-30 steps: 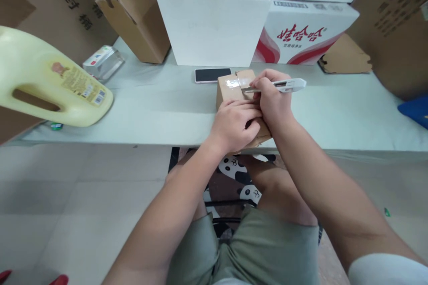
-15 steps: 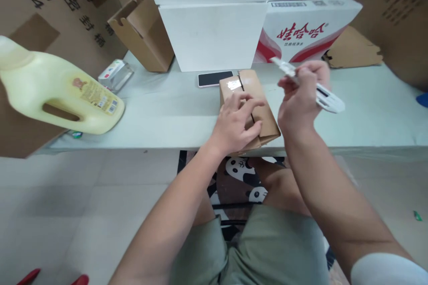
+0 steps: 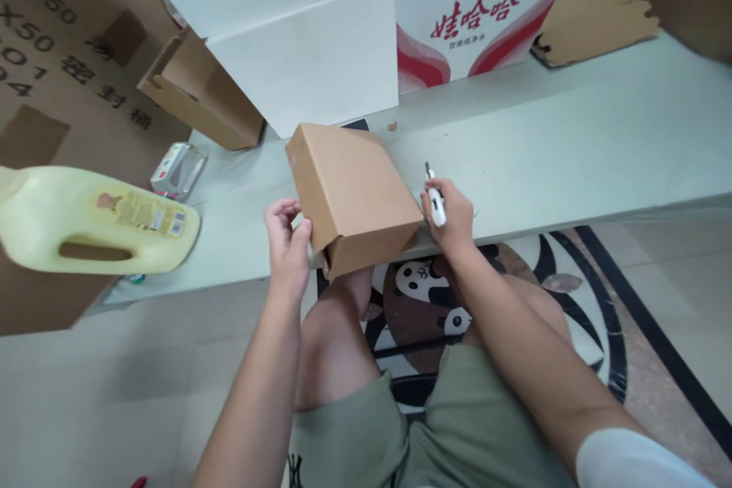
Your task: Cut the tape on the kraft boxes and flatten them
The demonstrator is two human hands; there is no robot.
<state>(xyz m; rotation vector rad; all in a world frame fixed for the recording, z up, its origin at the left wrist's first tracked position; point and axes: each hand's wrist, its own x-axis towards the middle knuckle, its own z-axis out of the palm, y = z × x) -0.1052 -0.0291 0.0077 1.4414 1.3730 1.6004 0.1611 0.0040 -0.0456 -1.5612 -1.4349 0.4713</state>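
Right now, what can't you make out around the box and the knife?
Head view only:
box: its contents, hidden by its walls.
knife: most of the handle, hidden in the right hand.
left hand: grip or mere touch on the box edge, unclear.
jug: neck cut off by the left edge.
dark thing behind the box: only an edge shows.

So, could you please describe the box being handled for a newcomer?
On the pale table, before the white cartons, it is the small brown box at the near edge. Unlike the open brown carton, it is tipped up and held by the left hand.
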